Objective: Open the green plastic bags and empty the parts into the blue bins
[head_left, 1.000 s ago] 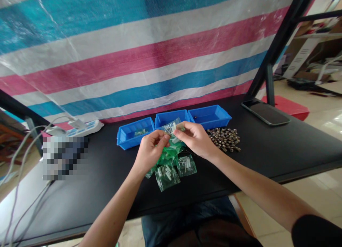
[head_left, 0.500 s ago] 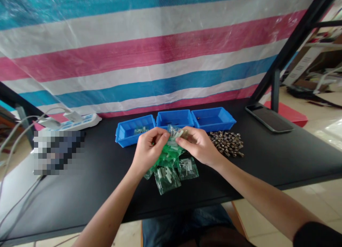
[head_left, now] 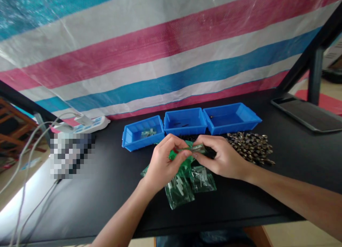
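Between my two hands is a small clear plastic bag (head_left: 198,148) of hardware, seen nearly edge-on. My left hand (head_left: 167,159) pinches its left end between thumb and fingers. On its other side my right hand (head_left: 220,155) grips it, fingers bent round. Below them lies a pile of green plastic pieces (head_left: 184,168), partly hidden by my left hand. Two more clear bags rest at the pile's near side: one bag with screws and white plugs (head_left: 179,193), and a similar bag (head_left: 203,179) to its right.
Behind my hands stand three blue trays: a left tray (head_left: 128,137) with small bags, a middle tray (head_left: 184,113) with a few dark pieces, and a right tray (head_left: 232,110). Metal fittings (head_left: 251,147) are heaped at right, near a phone (head_left: 307,111). A power strip (head_left: 98,124) lies at left.
The held bag has turned from facing me to nearly edge-on, and my hands have come closer together. The whole view has shifted and tilted with my head.
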Motion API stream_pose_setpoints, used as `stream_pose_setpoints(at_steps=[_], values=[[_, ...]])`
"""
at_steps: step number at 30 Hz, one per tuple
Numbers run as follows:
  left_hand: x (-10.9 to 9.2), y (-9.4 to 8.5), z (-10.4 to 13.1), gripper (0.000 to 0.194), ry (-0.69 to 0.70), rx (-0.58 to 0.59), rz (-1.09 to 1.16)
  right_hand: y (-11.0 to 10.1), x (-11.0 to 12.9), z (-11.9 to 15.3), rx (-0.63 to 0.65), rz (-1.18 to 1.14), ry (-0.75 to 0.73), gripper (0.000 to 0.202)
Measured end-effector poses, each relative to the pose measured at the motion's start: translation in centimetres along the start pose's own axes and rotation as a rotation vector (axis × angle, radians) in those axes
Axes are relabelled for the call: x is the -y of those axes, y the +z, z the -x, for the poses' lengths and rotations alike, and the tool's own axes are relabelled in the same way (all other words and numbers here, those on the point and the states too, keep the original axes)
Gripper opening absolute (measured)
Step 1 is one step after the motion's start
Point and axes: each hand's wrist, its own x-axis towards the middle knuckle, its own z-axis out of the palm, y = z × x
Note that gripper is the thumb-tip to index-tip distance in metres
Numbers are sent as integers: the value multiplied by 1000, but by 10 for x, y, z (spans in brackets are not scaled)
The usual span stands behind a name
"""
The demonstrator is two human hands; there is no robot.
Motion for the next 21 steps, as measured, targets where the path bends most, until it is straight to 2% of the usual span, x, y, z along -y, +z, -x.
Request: stream_pose_setpoints(at_steps=[3, 6, 9, 12, 14, 16, 19, 21], values=[[-2, 2, 1, 6, -51, 3, 50, -7, 0, 2, -11, -11, -16, 7], [-10, 9, -4, 13, -186, 4, 192, -9, 5, 9, -3, -46, 1, 12], [-17, 21, -11, 20, -352, 72, 321, -8, 8, 17, -22, -150, 87, 16], [-16, 28, -10, 23, -422, 106, 355, -8, 9, 22, 18, -287, 188, 18], [-11, 26, -3, 21, -405, 91, 318, -9, 9, 23, 65, -360, 244, 16], [-5, 21, 4, 16, -307, 69, 224, -9, 9, 23, 81, -411, 302, 13], [2, 14, 9, 10, -150, 78, 74, -10, 10, 23, 53, -452, 377, 13], [5, 13, 9, 11, -126, 112, 44, -9, 11, 23, 24, -475, 396, 13]])
